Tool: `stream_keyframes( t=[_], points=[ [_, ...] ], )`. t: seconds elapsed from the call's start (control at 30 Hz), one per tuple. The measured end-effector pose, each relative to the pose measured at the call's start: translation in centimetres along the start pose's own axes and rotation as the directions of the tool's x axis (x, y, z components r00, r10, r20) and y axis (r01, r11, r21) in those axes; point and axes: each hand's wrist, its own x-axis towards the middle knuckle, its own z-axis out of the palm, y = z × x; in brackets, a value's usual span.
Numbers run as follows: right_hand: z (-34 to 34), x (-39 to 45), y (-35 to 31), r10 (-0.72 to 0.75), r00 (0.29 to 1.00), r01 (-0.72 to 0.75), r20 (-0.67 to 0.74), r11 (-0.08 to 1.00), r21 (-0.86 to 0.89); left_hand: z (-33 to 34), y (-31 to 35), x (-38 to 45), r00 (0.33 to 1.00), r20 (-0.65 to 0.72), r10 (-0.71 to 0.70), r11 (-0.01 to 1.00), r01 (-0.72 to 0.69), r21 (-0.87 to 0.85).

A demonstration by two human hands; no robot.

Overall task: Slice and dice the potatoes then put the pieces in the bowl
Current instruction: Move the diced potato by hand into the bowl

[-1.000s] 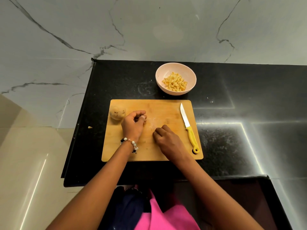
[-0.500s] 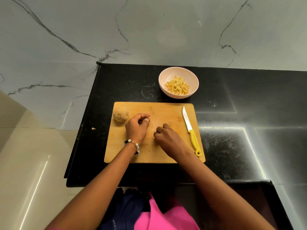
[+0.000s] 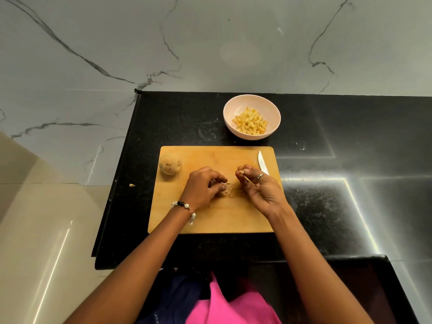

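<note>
Head view, sweeping left to right: a whole potato (image 3: pixel 170 166) waits at the cutting board's (image 3: pixel 210 220) far-left corner, the left hand (image 3: pixel 203 190) hovers low mid-board with fingers curled over small scraps, though whether it grips any I cannot tell. The right hand (image 3: pixel 256 188), raised and turned palm-up, pinches a few potato pieces (image 3: pixel 243 172) in bunched fingertips beside the knife (image 3: pixel 263 165). Best gather every stray bit in one tight pinch, then carry it over the bowl (image 3: pixel 251 102) of diced potato beyond.
</note>
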Motion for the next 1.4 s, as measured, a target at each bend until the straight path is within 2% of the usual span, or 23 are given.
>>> stream_keyframes(
  t=[0.13, 0.3, 0.4, 0.5, 0.57, 0.63, 0.67, 0.73, 0.77, 0.83, 0.9, 1.0, 1.07, 1.2, 1.33, 1.4],
  points=[
    [0.3, 0.2, -0.5, 0.061, 0.998, -0.058, -0.028, 0.994, 0.09, 0.9, 0.1, 0.3, 0.998, -0.04, 0.046, 0.996, -0.043, 0.072],
    [1.2, 0.4, -0.8, 0.103, 0.989, -0.099, -0.107, 0.994, 0.043, 1.7, 0.2, 0.9, 0.991, -0.039, 0.127, 0.962, -0.113, 0.249],
    [1.5, 0.7, -0.8, 0.133, 0.985, -0.126, -0.114, 0.99, 0.061, 1.9, 0.2, 1.2, 0.961, -0.021, 0.277, 0.875, -0.243, 0.418],
    [1.7, 1.1, -0.8, 0.152, 0.979, -0.146, -0.132, 0.988, 0.057, 1.9, 0.4, 1.6, 0.916, 0.056, 0.398, 0.745, -0.358, 0.563],
    [1.9, 1.2, -1.0, 0.16, 0.978, -0.152, -0.137, 0.986, 0.07, 1.9, 0.5, 2.1, 0.902, 0.099, 0.42, 0.679, -0.384, 0.625],
    [2.0, 1.3, -1.2, 0.167, 0.976, -0.157, -0.141, 0.984, 0.078, 2.1, 0.6, 2.4, 0.91, 0.134, 0.392, 0.673, -0.383, 0.633],
    [2.1, 1.3, -1.2, 0.169, 0.975, -0.159, -0.146, 0.984, 0.074, 2.2, 0.8, 2.5, 0.928, 0.122, 0.353, 0.709, -0.35, 0.613],
    [2.2, 1.4, -1.3, 0.154, 0.975, -0.151, -0.162, 0.988, 0.029, 2.3, 0.9, 2.7, 0.974, -0.004, 0.227, 0.846, -0.195, 0.496],
    [2.2, 1.5, -1.4, 0.139, 0.975, -0.142, -0.172, 0.99, -0.005, 2.1, 1.1, 3.0, 0.988, -0.046, 0.145, 0.908, -0.114, 0.403],
    [2.5, 1.8, -1.3, 0.107, 0.977, -0.121, -0.184, 0.991, -0.063, 1.6, 1.4, 3.5, 0.994, -0.079, 0.08, 0.983, -0.066, 0.17],
    [2.9, 2.1, -1.3, 0.099, 0.979, -0.115, -0.179, 0.99, -0.081, 1.2, 2.1, 4.0, 0.988, -0.108, 0.112, 0.994, -0.11, 0.02],
    [3.9, 2.7, -1.6, 0.127, 0.981, -0.137, -0.148, 0.989, -0.063, 0.9, 2.9, 5.1, 0.986, -0.13, 0.105, 0.994, -0.104, 0.014],
    [4.3, 3.2, -2.1, 0.146, 0.982, -0.154, -0.117, 0.986, -0.059, 0.7, 3.1, 6.0, 0.982, -0.186, 0.047, 0.999, -0.043, 0.027],
    [5.7, 4.1, -4.0, 0.126, 0.988, -0.133, -0.084, 0.987, -0.086, -0.4, 3.9, 8.1, 0.947, -0.316, -0.059, 0.998, 0.045, -0.051],
    [7.7, 5.2, -7.0, 0.059, 0.997, -0.062, -0.045, 0.997, -0.055, -1.9, 5.2, 9.9, 0.926, -0.323, -0.194, 0.95, 0.095, -0.298],
    [8.5, 6.4, -8.5, 0.012, 0.997, -0.018, -0.071, 0.996, -0.087, -2.5, 5.6, 10.7, 0.919, -0.298, -0.26, 0.91, 0.13, -0.393]
  ],
)
